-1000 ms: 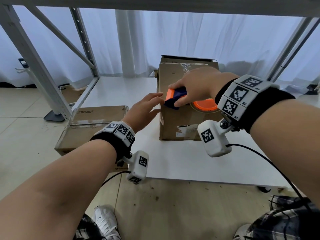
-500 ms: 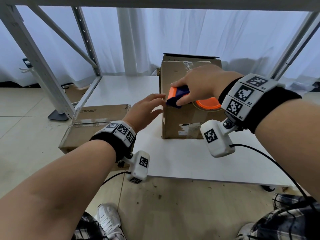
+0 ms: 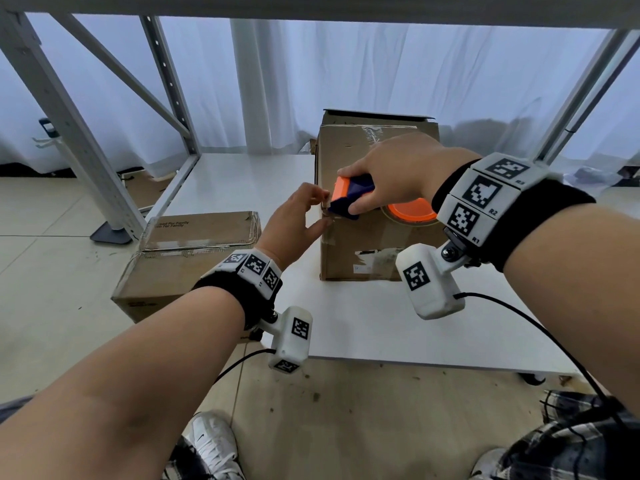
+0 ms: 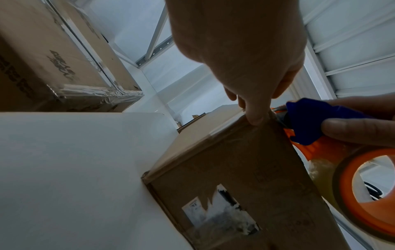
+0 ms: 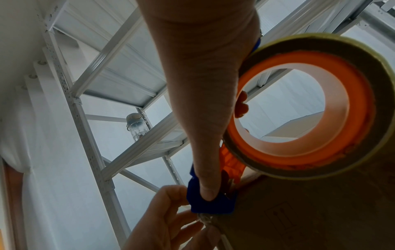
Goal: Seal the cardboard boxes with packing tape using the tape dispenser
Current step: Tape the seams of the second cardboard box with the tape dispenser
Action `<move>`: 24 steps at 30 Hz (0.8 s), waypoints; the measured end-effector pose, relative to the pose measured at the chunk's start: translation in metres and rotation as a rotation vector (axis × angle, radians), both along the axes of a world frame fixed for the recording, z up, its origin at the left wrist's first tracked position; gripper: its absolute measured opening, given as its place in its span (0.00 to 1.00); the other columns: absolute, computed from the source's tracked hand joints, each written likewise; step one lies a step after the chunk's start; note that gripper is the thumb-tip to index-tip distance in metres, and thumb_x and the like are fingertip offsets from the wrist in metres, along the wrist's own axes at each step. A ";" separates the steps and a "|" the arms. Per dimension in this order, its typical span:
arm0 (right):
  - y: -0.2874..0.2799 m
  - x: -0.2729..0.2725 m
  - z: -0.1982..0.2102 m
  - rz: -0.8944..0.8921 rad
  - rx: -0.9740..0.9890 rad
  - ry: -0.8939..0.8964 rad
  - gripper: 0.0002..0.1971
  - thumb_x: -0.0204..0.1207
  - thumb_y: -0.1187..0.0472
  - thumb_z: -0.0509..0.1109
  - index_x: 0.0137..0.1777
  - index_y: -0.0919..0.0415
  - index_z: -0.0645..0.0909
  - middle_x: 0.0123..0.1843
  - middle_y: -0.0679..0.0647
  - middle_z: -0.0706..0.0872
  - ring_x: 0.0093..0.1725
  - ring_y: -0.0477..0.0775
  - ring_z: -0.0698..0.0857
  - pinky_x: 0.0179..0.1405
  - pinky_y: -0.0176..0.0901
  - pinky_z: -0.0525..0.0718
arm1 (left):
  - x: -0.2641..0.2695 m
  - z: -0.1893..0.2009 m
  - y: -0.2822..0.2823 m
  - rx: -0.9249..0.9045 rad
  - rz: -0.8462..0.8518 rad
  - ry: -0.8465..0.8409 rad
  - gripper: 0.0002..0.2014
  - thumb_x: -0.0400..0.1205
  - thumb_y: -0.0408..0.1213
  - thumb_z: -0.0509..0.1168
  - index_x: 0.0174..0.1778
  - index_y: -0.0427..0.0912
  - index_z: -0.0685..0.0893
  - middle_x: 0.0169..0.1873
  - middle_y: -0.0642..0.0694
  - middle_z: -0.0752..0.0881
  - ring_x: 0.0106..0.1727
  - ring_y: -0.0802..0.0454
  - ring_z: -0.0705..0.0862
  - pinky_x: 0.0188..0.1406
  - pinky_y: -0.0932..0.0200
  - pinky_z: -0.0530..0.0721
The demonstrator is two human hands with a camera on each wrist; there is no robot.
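since a moment ago, left hand (image 3: 294, 223) has closed in and now pinches the tape end at the top front corner of the upright cardboard box (image 3: 363, 251) on the white table (image 3: 346, 323). right hand (image 3: 398, 174) clamps the tape dispenser (image 3: 353, 199) against that same edge. another taped box (image 3: 180, 265) sits on the floor nearby.

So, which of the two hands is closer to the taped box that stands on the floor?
Left. The left hand is at the upright box's near left edge, just right of the taped floor box. The right hand grips the tape dispenser farther right.
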State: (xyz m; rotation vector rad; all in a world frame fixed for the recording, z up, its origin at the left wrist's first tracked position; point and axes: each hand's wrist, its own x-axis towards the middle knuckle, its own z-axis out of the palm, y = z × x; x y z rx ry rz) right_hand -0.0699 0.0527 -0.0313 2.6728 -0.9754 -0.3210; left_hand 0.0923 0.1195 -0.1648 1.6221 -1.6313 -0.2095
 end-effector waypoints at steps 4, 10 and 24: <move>0.000 -0.001 0.000 -0.004 -0.006 0.002 0.36 0.72 0.27 0.60 0.80 0.35 0.61 0.71 0.47 0.78 0.68 0.54 0.77 0.47 0.45 0.75 | 0.003 -0.001 -0.004 -0.045 -0.049 -0.025 0.21 0.80 0.34 0.69 0.69 0.44 0.79 0.63 0.48 0.80 0.58 0.62 0.75 0.63 0.67 0.75; 0.000 -0.001 0.001 0.005 0.006 -0.003 0.36 0.72 0.27 0.60 0.80 0.36 0.62 0.71 0.47 0.78 0.69 0.54 0.76 0.46 0.45 0.73 | 0.014 0.003 -0.005 0.010 -0.139 0.069 0.19 0.81 0.38 0.69 0.69 0.48 0.80 0.69 0.50 0.80 0.72 0.57 0.75 0.75 0.62 0.68; -0.007 0.001 -0.004 0.030 0.014 -0.016 0.36 0.71 0.27 0.61 0.79 0.35 0.63 0.72 0.46 0.77 0.69 0.55 0.76 0.52 0.49 0.78 | 0.010 -0.016 -0.007 0.083 -0.081 -0.232 0.40 0.75 0.44 0.74 0.81 0.49 0.62 0.81 0.52 0.63 0.73 0.45 0.74 0.73 0.45 0.73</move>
